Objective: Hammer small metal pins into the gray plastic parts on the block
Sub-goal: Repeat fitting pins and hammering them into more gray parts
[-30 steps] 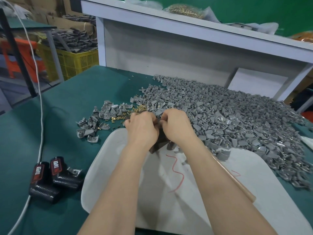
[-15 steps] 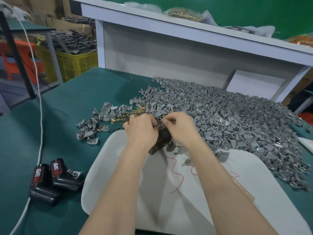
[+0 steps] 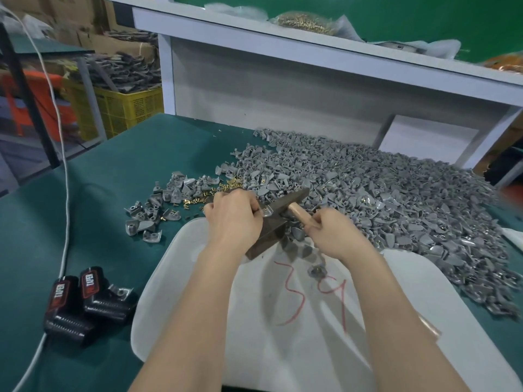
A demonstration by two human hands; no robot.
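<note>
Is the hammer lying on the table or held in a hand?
Held: the right hand grips the hammer by its wooden handle. The left hand pinches a gray plastic part.

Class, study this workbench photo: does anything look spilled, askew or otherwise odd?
Small brass pins lie scattered loose on the green mat, and a stray gray part sits apart on the white tray.

At lower left, two black packs (image 3: 85,304) each read "TAPER" on red. The white tray (image 3: 283,349), lower centre, bears red handwriting, seemingly "34".
</note>
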